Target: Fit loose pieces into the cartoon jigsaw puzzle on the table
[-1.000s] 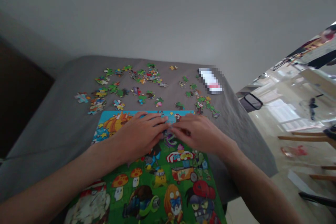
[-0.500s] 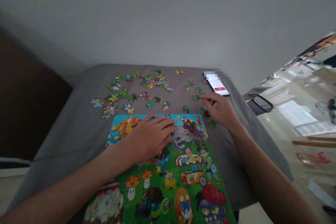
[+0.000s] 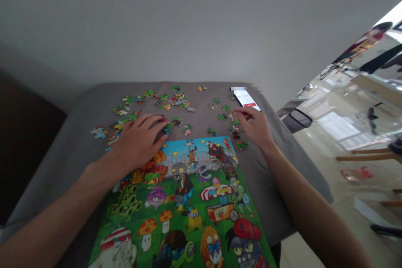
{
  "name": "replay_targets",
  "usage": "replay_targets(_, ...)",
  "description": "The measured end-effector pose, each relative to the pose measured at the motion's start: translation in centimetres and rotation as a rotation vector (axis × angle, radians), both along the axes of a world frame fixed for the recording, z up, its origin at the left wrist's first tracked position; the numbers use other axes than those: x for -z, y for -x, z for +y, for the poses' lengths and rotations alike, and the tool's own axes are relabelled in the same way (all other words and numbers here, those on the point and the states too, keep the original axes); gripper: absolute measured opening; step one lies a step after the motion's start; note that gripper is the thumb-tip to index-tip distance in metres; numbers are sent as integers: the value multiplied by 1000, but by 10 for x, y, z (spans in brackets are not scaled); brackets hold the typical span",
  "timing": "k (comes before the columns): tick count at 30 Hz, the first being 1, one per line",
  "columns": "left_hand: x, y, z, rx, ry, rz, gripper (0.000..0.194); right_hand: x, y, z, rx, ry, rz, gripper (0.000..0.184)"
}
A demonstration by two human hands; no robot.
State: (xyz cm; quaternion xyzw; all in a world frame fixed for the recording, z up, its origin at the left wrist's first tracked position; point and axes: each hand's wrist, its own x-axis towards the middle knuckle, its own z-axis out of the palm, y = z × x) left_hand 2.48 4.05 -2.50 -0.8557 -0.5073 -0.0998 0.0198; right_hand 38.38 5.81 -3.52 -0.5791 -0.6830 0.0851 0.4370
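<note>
A nearly filled jigsaw puzzle [image 3: 179,192] of cartoon plants and zombies lies on a grey cloth-covered table [image 3: 72,163], its near end running out of view. My left hand [image 3: 140,140] is spread over loose puzzle pieces [image 3: 169,100] just beyond the puzzle's far left edge, hiding some of them. My right hand [image 3: 253,127] hovers with curled fingers at a cluster of mostly green pieces [image 3: 235,127]. Whether it pinches one, I cannot tell.
A smartphone [image 3: 247,99], partly blurred, lies at the table's far right corner. Loose pieces spread across the far half of the cloth. Beyond the right edge are a shiny tiled floor [image 3: 329,146], wooden chair legs [image 3: 367,158] and a distant person [image 3: 367,46].
My left hand has moved off the puzzle's far edge onto the loose pieces, uncovering the puzzle there. My right hand moved earlier from the puzzle to the green pieces and stays there.
</note>
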Motion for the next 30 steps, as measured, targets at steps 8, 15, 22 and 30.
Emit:
replay_targets(8, 2, 4, 8, -26, 65, 14, 46, 13, -17, 16, 69, -45, -89, 27)
replay_targets(15, 3, 5, 8, -22, 90, -25, 42, 14, -16, 15, 55, -56, -70, 26)
replay_targets(22, 4, 5, 7, -15, 78, -15, 36, 14, -13, 12, 2, -50, -87, 26)
replay_targets(30, -3, 23, 16, -179, 25, -73, 42, 18, -15, 12, -57, 7, -102, 26)
